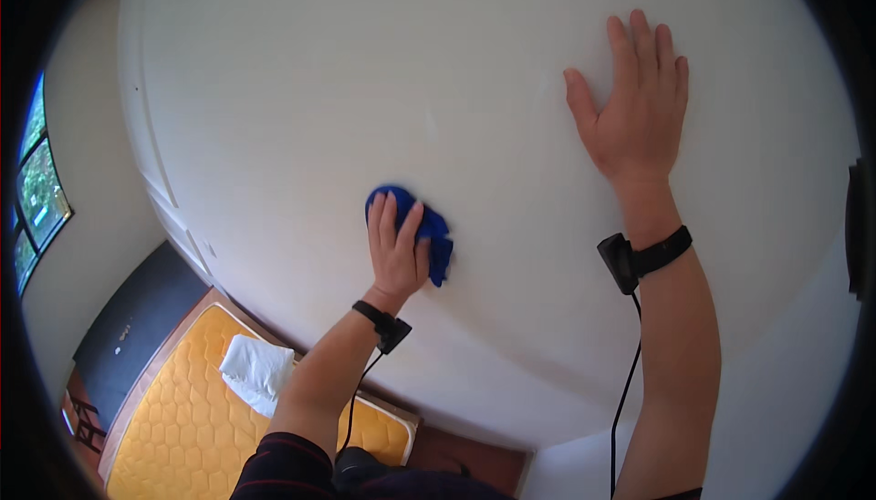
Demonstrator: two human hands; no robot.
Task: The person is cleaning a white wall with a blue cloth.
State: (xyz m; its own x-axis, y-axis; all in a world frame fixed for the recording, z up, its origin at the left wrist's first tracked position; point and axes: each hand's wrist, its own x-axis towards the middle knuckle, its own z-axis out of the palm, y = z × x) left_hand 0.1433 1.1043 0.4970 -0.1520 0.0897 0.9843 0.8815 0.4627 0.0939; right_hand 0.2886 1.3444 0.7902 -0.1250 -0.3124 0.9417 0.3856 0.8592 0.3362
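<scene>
A crumpled blue cloth (439,228) lies against the broad white wall (456,62). My left hand (399,258) presses it there with the fingers laid over it, and a loose end hangs out past the thumb side. Higher up and to the right, my right hand (637,121) rests flat on the wall, fingers spread and thumb apart, with nothing in it. Each wrist wears a black strap; a small black device (619,263) with a cable is on the right one, and a similar device (393,335) is on the left.
Below at the left is a yellow quilted mattress (182,409) on a wooden frame, with a folded white cloth (258,372) on it. Beyond it is a dark grey panel (137,327). A window (41,192) is at the far left. Both cables hang down along my arms.
</scene>
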